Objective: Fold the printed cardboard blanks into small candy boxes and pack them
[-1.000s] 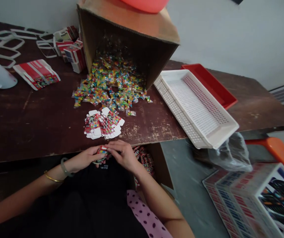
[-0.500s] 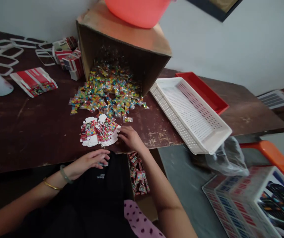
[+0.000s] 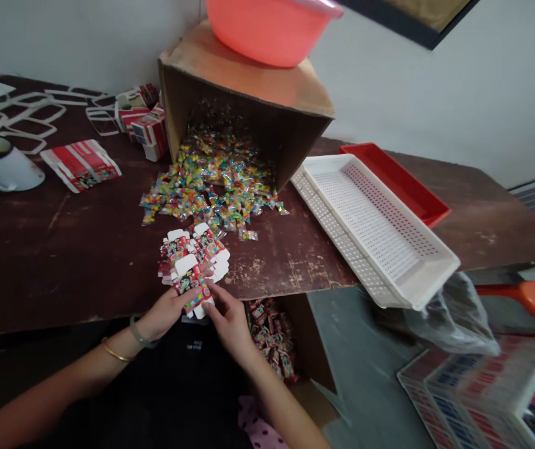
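A small red printed candy box (image 3: 189, 282) with white end flaps sticking out is held between my two hands at the table's front edge. My left hand (image 3: 170, 307) grips its left side, thumb across the front. The fingers of my right hand (image 3: 230, 317) pinch the lower right end near the white flap. Just behind lies a pile of similar flat boxes (image 3: 212, 248), partly covered by the held one. Beyond the pile, clear packets of colourful candy (image 3: 216, 181) spill from a cardboard box (image 3: 249, 78) lying on its side.
A pink basin (image 3: 267, 31) sits on the cardboard box. To the right are a white perforated basket (image 3: 370, 218) and a red tray (image 3: 401, 184). An enamel mug (image 3: 12, 165) and red-white cartons (image 3: 83, 163) stand left. Below the edge, a carton holds several filled red packs (image 3: 272, 337).
My right hand has come from the pile's right side to the front edge. Both hands now hold one box; my left hand was empty before. The view has shifted slightly.
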`<state>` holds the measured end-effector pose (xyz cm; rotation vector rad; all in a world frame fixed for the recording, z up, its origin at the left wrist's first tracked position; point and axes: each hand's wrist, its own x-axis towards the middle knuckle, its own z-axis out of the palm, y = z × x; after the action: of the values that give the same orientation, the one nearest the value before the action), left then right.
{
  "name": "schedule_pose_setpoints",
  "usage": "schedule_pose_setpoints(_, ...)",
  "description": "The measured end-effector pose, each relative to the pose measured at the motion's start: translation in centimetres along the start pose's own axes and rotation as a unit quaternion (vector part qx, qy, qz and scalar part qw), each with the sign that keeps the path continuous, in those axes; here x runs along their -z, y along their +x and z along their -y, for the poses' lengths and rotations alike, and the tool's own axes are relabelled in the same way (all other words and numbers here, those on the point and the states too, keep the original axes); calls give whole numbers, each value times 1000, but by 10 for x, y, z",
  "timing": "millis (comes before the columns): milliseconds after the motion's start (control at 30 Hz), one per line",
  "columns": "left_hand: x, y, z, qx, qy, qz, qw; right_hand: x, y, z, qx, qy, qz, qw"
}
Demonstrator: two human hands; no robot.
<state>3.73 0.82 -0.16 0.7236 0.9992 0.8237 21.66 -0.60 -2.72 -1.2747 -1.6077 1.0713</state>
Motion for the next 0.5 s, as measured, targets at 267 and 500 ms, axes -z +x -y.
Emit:
schedule_pose_setpoints(267, -9, -24, 5, 153, 82, 116, 978, 17, 1, 45, 89, -72, 117, 987)
schedule_pose_setpoints(500, -4, -32, 8, 154, 137, 240, 948, 32, 3, 45, 0, 97, 295, 950)
